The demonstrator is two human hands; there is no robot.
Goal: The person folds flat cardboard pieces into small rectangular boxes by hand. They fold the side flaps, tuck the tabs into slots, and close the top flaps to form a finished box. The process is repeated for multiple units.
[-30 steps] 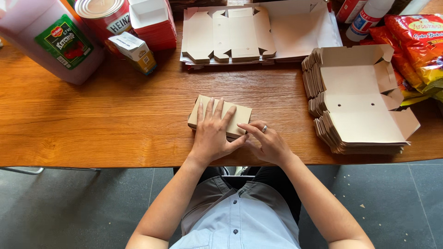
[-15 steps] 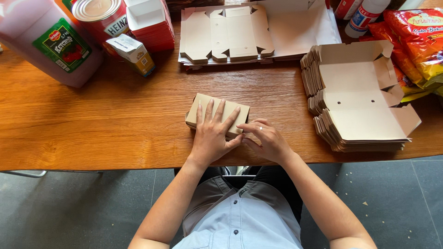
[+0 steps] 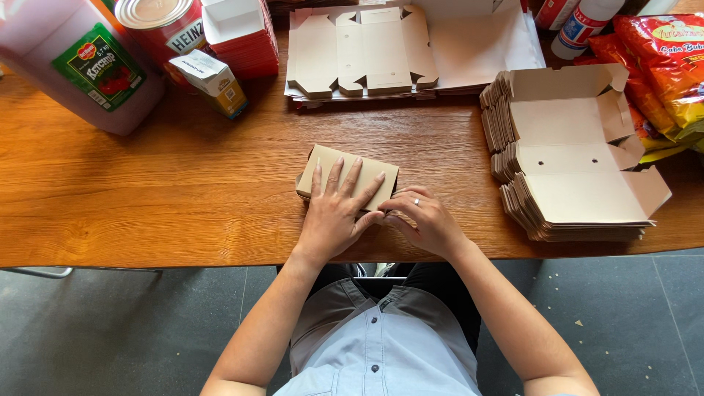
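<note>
**Both hands on a folded brown box at the bench edge**

The left hand (image 3: 336, 211) lies flat, fingers spread, pressing on a small brown cardboard box (image 3: 347, 176) near the front edge of the wooden bench (image 3: 147, 191). The right hand (image 3: 425, 218), wearing a ring, is curled with its fingertips at the box's near right corner. To the right sits a stack of open box blanks (image 3: 572, 158); behind lie flat blanks (image 3: 363, 51). A large ketchup jug (image 3: 81, 62), a tin can (image 3: 165, 26), a small carton (image 3: 213, 82) and a red box (image 3: 242, 33) stand at the back left, snack packets (image 3: 660, 66) at the back right, all well apart from the hands.
</note>
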